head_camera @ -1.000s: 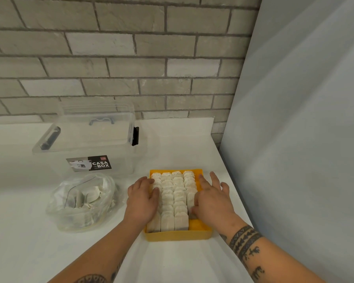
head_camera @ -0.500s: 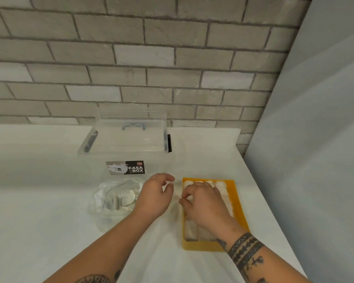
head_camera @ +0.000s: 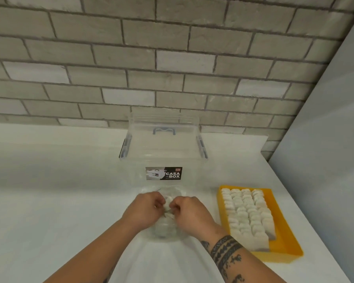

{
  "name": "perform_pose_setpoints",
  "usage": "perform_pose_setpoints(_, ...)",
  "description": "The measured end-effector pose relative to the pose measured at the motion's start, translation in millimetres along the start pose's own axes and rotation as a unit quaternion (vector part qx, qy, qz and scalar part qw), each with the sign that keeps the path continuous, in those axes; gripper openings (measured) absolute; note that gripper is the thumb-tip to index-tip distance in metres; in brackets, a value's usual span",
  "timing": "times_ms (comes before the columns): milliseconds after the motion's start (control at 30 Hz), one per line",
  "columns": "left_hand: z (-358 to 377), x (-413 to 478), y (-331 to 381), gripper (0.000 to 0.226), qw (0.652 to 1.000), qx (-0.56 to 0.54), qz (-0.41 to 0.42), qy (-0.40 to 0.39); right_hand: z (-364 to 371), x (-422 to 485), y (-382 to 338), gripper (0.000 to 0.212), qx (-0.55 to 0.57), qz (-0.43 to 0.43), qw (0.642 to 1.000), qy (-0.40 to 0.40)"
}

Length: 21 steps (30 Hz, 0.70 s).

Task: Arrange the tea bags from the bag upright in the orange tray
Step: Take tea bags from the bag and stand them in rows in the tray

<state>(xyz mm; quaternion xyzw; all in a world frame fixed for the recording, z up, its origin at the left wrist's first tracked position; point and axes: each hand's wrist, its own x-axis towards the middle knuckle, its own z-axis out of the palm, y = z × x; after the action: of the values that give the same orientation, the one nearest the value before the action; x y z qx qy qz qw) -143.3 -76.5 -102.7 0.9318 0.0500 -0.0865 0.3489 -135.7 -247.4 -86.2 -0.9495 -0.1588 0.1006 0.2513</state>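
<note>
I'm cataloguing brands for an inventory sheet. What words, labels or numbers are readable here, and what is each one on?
"CASA BOX": white letters on the dark label on the front of the clear storage box.
The small red badge above those words, same label: too small to read.
Fine print beside "CASA": blurred, unreadable.
No text visible on the orange tray, tea bags or clear bag.
</note>
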Motion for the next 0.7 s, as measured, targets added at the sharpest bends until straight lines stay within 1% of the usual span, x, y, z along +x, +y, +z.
perform_pose_setpoints(100,8,-5,-13,0.01,0.997,0.05,0.016,-0.05,11,-2,7,0.024,-0.15,0.006,0.988,-0.021)
perform_pose_setpoints(167,11,-6,-18,0.009,0.996,0.061,0.023,-0.057,17,-3,10,0.024,-0.197,0.014,0.98,-0.028)
perform_pose_setpoints(267,10,-5,-20,0.013,0.996,0.05,0.026,-0.063,18,3,9,0.024,-0.18,0.057,0.982,-0.032)
perform_pose_setpoints(367,7,-3,-22,0.023,0.997,0.043,0.028,-0.052,14,18,4,0.024,-0.127,0.089,0.988,-0.004)
perform_pose_setpoints(500,4,-1,-24,0.03,0.999,0.04,0.032,-0.015,15,37,-6,0.034,-0.13,0.085,0.988,0.012)
perform_pose_setpoints(567,3,1,-26,0.037,0.999,0.045,0.029,-0.006,18,45,-7,0.033,-0.142,0.084,0.986,0.005)
perform_pose_setpoints(633,2,1,-25,0.042,0.999,0.046,0.026,-0.006,22,51,-6,0.031,-0.147,0.091,0.985,-0.021)
perform_pose_setpoints(700,2,2,-25,0.043,0.999,0.045,0.029,-0.01,26,56,-4,0.036,-0.153,0.092,0.983,-0.046)
